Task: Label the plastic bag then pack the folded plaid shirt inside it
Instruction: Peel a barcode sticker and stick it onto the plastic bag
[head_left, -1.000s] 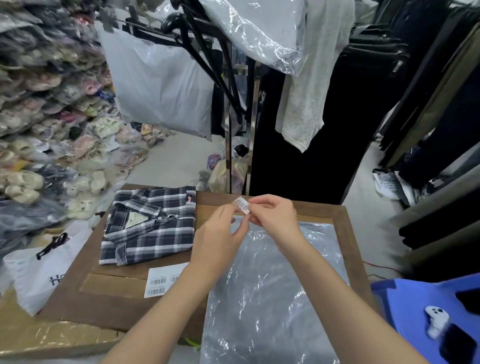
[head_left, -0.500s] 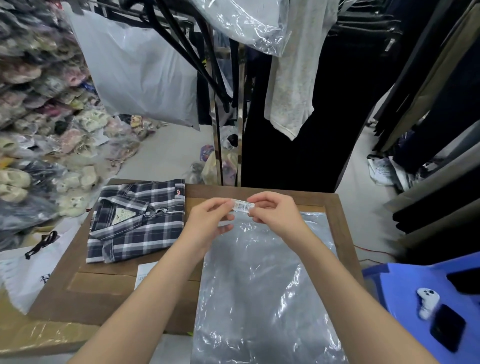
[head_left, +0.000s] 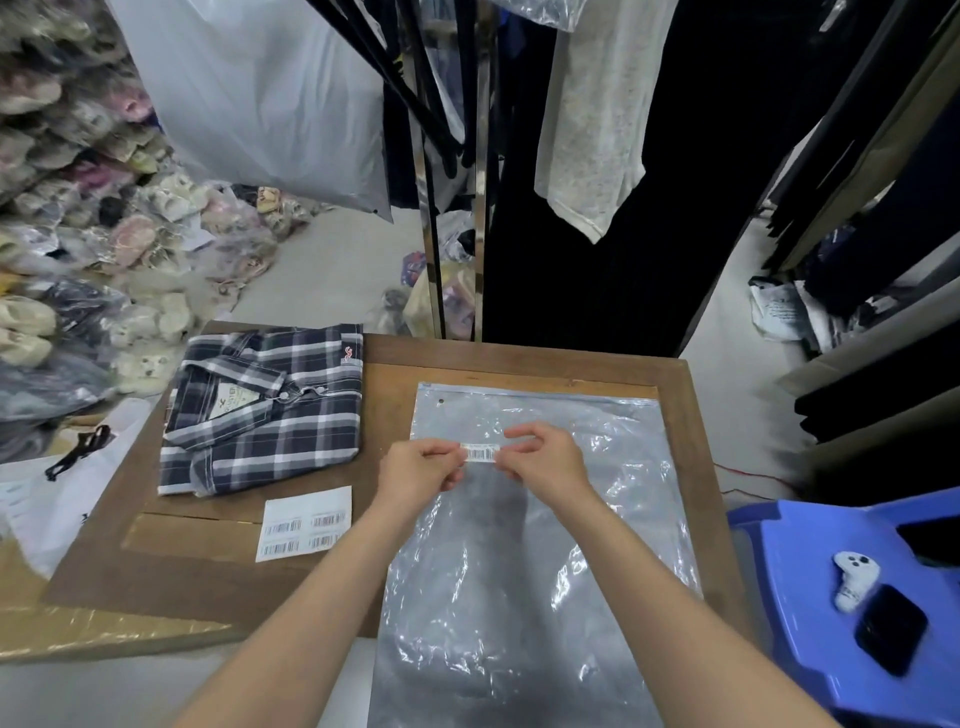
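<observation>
A clear plastic bag (head_left: 540, 561) lies flat on the wooden table (head_left: 208, 587), its sealed top edge away from me. A small white barcode label (head_left: 482, 453) is stretched between my left hand (head_left: 421, 470) and my right hand (head_left: 545, 457), each pinching one end just above the bag's upper part. I cannot tell whether the label touches the plastic. The folded dark plaid shirt (head_left: 265, 410) rests on the table's far left, collar up, apart from both hands.
A white sheet of barcode labels (head_left: 305, 522) lies in front of the shirt. A blue plastic stool (head_left: 857, 587) at the right carries a phone and a small white object. Hanging clothes and a metal rack stand behind the table; bagged shoes pile up at the left.
Both hands have come down from near the table's far edge onto the upper part of the bag, and the label is now held flat and stretched between them.
</observation>
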